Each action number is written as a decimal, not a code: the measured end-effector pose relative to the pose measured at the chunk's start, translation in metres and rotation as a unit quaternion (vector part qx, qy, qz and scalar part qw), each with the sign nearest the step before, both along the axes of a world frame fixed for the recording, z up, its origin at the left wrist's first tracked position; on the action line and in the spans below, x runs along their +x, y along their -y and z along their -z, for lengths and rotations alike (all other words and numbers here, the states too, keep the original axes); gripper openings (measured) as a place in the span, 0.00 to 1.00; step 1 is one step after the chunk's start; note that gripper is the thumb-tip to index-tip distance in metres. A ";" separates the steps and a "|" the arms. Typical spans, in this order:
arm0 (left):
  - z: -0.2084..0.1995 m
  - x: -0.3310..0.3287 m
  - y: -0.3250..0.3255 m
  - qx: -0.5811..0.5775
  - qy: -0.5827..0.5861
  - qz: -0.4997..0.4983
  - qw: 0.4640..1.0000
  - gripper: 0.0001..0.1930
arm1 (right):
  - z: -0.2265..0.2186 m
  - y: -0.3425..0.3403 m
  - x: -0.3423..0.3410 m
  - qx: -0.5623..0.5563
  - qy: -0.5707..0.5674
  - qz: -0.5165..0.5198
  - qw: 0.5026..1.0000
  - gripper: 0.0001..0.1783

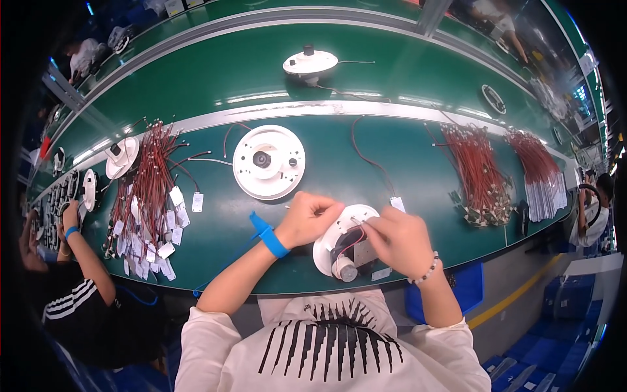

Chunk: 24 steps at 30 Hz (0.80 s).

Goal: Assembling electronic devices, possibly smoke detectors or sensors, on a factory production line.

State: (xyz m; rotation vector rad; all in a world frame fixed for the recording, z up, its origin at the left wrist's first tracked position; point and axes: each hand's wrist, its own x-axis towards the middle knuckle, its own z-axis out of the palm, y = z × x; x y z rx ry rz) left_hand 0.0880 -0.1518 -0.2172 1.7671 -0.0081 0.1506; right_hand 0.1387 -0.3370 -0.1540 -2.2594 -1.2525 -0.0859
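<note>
Near the table's front edge a round white plastic housing [324, 251] stands tilted, with a small silver motor [346, 270] and thin red wires [356, 243] on the side toward me. My left hand [307, 220], a blue strap round its wrist, is closed with its fingertips at the upper left rim of this housing. My right hand [403, 242], wearing a beaded bracelet, pinches at the end of the red wires beside the upper right rim; its fingertips partly hide the wire end. Beyond my left hand lies a larger white round housing [282, 179] with a dark central part.
Bundles of red wires with white tags [147, 209] lie at left; more red wire bundles [477, 163] lie at right. One tagged wire [372, 163] lies behind my hands. Another white unit [309, 63] sits on the far green surface. A co-worker's arm [85, 245] reaches in at left.
</note>
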 end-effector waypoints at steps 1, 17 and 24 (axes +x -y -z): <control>0.000 0.000 0.001 -0.003 -0.002 0.001 1.000 0.10 | 0.002 0.002 0.001 0.049 0.014 -0.004 0.999 0.03; -0.011 -0.003 0.004 0.082 0.031 -0.040 0.995 0.16 | 0.000 0.001 -0.001 0.040 0.070 0.012 0.997 0.04; -0.013 -0.003 0.005 0.086 0.040 -0.029 0.995 0.16 | -0.003 -0.007 -0.003 -0.003 0.107 0.018 0.994 0.04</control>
